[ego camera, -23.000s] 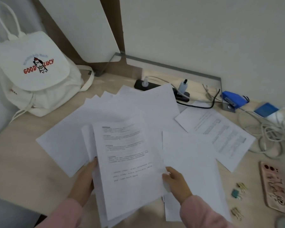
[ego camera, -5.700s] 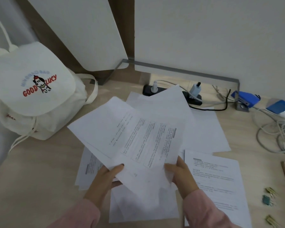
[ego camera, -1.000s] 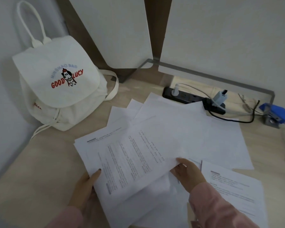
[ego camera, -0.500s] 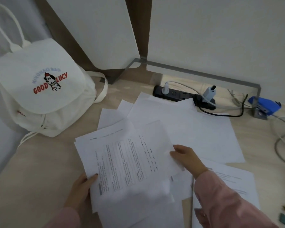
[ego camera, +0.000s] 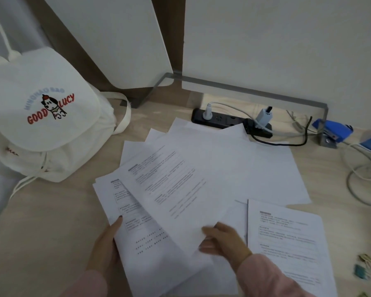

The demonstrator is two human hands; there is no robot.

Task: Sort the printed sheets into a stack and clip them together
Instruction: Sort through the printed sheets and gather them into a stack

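Left hand [ego camera: 106,243] gripping stack [ego camera: 147,234] edge, right hand [ego camera: 225,243] pinching top sheet [ego camera: 176,189]

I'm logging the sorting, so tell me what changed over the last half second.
The right hand drew back toward the person and now grips the near edge of a printed sheet laid across the bundle. The left hand still holds the bundle's left edge; the bag and power strip stayed put.

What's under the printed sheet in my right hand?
Under the top sheet: another printed sheet, gripped by the left hand, and plain white sheets fanned toward the power strip. How many lie beneath is hidden.
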